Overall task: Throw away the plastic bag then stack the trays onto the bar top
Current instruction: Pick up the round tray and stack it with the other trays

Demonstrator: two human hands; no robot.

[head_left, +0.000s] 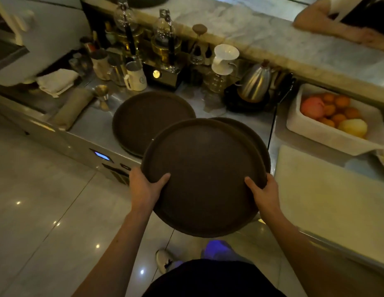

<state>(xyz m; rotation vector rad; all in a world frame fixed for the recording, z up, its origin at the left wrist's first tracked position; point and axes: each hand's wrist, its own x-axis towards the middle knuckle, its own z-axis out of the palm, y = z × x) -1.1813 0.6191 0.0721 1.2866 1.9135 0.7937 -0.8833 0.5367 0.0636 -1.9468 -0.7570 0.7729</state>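
Two hands carry the load in the head view, the only one supplied. We note the left hand (145,185) and the right hand (265,192) gripping opposite near edges of the held trays (205,174): thumbs lie flat on the upper face, the remaining fingers are curled under the rim and hidden. A second rim shows behind the top one, so we judge at least two dark round trays are held together, off the table (96,127) and over its front edge. Another round tray (148,116) lies flat on the table, just behind. The marble bar top (240,33) runs above and beyond, well apart. No plastic bag is visible.

We judge the trays stiff and fairly light, with a matte textured face that should resist slipping. Rim holds on opposite sides suit them; a loosely nested pair may slide if tilted.
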